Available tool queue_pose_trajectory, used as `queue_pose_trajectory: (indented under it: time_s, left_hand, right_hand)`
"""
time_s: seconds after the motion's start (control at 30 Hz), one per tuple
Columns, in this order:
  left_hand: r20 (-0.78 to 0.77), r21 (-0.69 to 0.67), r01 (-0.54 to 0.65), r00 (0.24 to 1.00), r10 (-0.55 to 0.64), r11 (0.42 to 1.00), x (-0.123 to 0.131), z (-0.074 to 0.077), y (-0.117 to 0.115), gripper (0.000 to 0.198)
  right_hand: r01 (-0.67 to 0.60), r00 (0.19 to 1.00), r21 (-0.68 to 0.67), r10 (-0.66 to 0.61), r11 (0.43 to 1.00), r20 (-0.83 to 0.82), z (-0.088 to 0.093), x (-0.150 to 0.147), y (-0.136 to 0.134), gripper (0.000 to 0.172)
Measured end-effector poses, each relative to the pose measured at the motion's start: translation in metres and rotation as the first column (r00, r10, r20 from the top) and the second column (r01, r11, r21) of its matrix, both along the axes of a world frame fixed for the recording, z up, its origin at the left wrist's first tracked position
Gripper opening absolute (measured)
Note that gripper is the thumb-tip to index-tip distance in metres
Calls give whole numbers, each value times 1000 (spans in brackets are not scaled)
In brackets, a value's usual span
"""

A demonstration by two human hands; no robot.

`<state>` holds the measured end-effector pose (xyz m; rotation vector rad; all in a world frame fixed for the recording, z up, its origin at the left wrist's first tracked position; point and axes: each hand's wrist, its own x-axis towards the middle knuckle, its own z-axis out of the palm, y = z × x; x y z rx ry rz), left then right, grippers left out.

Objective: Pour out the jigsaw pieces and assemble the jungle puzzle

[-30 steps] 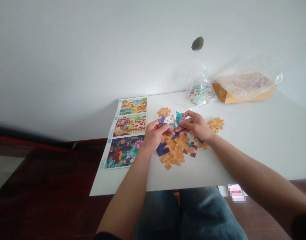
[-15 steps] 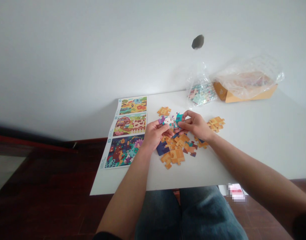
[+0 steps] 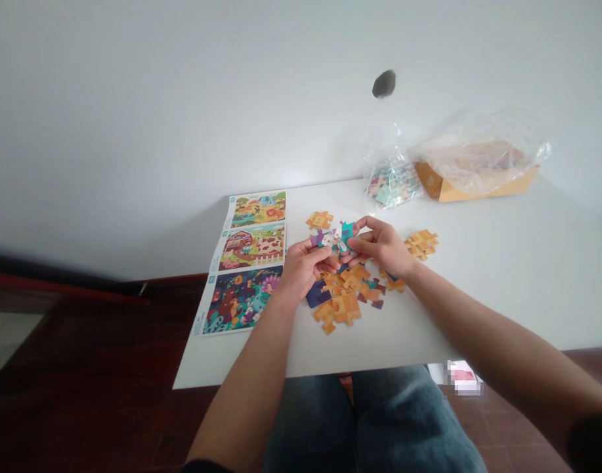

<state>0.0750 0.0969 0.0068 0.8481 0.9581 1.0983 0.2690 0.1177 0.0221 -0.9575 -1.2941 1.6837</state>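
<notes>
Hands (image 3: 301,264) (image 3: 385,248) pinched, purple-white pc (image 3: 320,238) L, teal pc (image 3: 346,230) R

Two jigsaw pieces were held up just right of the frame's centre, printed sides showing. The purple-and-white jigsaw piece (image 3: 325,239), bearing what looked like a white animal's face, sat in the left hand (image 3: 301,268), its purple tab pointing toward the left of the frame. The teal-and-white jigsaw piece (image 3: 347,230) was pinched in the right hand (image 3: 383,249), slightly higher. Their facing edges met or nearly met; whether they interlocked could not be told.
</notes>
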Motion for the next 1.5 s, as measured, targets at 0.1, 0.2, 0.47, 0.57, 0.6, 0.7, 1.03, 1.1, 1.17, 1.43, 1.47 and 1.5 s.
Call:
queue_pose_trajectory:
  time_s: [0.1, 0.2, 0.47, 0.57, 0.6, 0.7, 1.03, 1.1, 1.17, 1.43, 1.47, 1.5]
  left_hand:
    - [-2, 4, 17, 1000, -17, 1000, 1, 0, -1, 29]
    - [-10, 10, 1, 1000, 0, 1000, 2, 1, -1, 28]
    - [-13, 2, -40, 999, 40, 999, 2, 1, 0, 23]
    - [2, 5, -33, 999, 33, 999, 1, 0, 0, 22]
    - [2, 7, -32, 999, 32, 999, 2, 0, -1, 22]
    - [-16, 20, -35, 999, 36, 999, 3, 3, -2, 25]
    - [-44, 52, -24, 999, 27, 998, 4, 4, -3, 28]
    - [-39, 66, -18, 999, 21, 998, 3, 3, -3, 26]
    - [-37, 74, -14, 999, 17, 997, 3, 2, -3, 25]
    - [9, 62, -1, 1000, 1, 998, 1, 2, -3, 27]
    - [20, 54, 3, 1000, -4, 999, 0, 3, -3, 29]
    - [26, 46, 7, 1000, -8, 999, 0, 4, -3, 32]
  right_hand:
    - [25, 999, -19, -25, 999, 31, 1, -3, -2, 48]
    - [46, 999, -19, -45, 999, 26, 2, -6, -4, 51]
    - [68, 998, -71, -68, 995, -3, 2, -11, -6, 53]
    - [55, 998, -73, -56, 996, -8, 1, -10, -5, 52]
    - [54, 998, -73, -55, 996, -11, 1, -10, -4, 52]
    - [66, 998, -87, -67, 994, -11, 1, -10, -5, 52]
    - [128, 991, -129, -132, 983, -26, 2, -14, -9, 51]
    - [130, 990, -134, -135, 982, -27, 2, -14, -9, 50]
    - [131, 990, -136, -136, 982, -27, 3, -14, -10, 50]
    - [76, 997, -19, -77, 997, -5, 3, -9, -10, 46]
    - [70, 998, -2, -70, 998, 4, 2, -9, -10, 45]
    - [63, 998, 12, -63, 998, 10, 2, -9, -10, 43]
